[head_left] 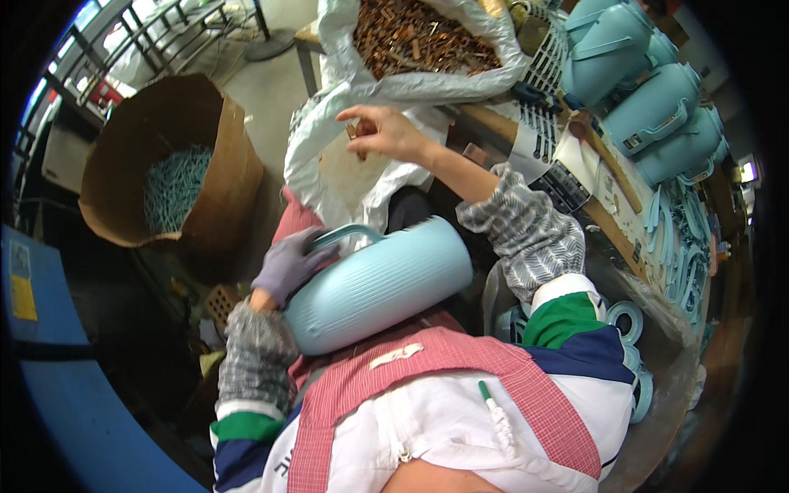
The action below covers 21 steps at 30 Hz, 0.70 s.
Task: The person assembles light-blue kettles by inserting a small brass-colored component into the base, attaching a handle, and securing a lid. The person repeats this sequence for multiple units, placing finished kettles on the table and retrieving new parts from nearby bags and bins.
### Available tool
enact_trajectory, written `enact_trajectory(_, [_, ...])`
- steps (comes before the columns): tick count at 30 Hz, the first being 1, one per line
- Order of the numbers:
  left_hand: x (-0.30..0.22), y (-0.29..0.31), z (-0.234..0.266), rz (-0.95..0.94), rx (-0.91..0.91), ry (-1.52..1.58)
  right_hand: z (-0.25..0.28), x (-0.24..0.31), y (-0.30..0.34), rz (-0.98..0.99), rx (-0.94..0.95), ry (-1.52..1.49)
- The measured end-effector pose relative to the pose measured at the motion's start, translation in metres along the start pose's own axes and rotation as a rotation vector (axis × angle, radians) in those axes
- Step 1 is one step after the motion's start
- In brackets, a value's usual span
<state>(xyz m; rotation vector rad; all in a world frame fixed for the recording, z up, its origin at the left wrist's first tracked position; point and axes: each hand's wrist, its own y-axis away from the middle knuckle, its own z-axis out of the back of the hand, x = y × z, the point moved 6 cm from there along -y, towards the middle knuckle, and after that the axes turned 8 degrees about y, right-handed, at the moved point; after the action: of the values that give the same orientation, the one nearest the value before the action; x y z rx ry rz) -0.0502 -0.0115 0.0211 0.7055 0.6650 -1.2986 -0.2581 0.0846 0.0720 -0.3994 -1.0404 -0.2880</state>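
Note:
A light-blue ribbed jug body [382, 283] lies on its side across my lap, its handle [349, 234] facing up and away. My left hand [292, 264], in a grey-purple glove, grips the jug's left end beside the handle. Bare and reaching forward, my right hand [386, 135] pinches a small copper-brown piece [355, 135] between thumb and fingers. It hangs above the opening of a white woven sack [308, 152]. Just beyond, another white sack [509, 70] holds a heap of similar-looking copper-brown pieces [419, 41].
At the left, a brown cardboard drum [234, 152] holds thin light-blue strips [177, 189]. Several light-blue jugs [649, 111] are stacked at the back right. The workbench [612, 226] carries tools, a hammer [579, 127] and light-blue handle parts [682, 246]. Blue rings [626, 320] lie at lower right.

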Motion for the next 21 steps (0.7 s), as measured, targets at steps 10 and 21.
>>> enact_trajectory(10, [-0.026, 0.015, 0.006, -0.297, -0.35, 0.047, -0.089, 0.015, 0.066, -0.243, 0.157, -0.161])
enact_trajectory(21, [0.023, 0.021, -0.006, 0.24, 0.24, 0.754, -0.11, 0.062, 0.09, 0.5, -0.079, 0.982])
